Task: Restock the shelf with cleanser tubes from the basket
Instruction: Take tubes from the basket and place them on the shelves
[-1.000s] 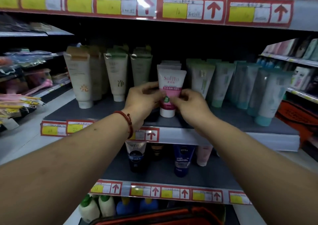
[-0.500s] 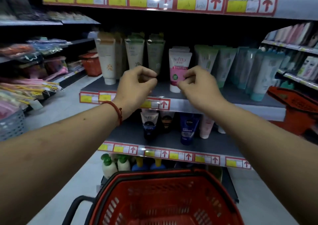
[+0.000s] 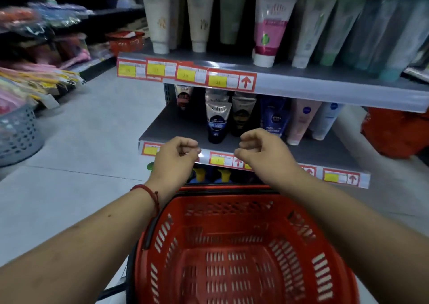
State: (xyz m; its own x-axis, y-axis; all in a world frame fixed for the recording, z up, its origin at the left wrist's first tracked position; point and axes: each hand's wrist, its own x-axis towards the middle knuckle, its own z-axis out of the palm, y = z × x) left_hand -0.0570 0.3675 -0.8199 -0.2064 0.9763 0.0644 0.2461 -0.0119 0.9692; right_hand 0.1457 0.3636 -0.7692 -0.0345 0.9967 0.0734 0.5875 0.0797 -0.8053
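Released pink tube (image 3: 269, 29) stands at shelf (image 3: 301, 83) front edge; left hand (image 3: 174, 157), right hand (image 3: 262, 152) withdrawn, loosely curled, empty. Basket (image 3: 232, 201) shows 0 tubes: restock likely done.

L grip (image 3: 175, 156) & R grip (image 3: 260, 151) out fwd, side by side, both loosely curled, empty.
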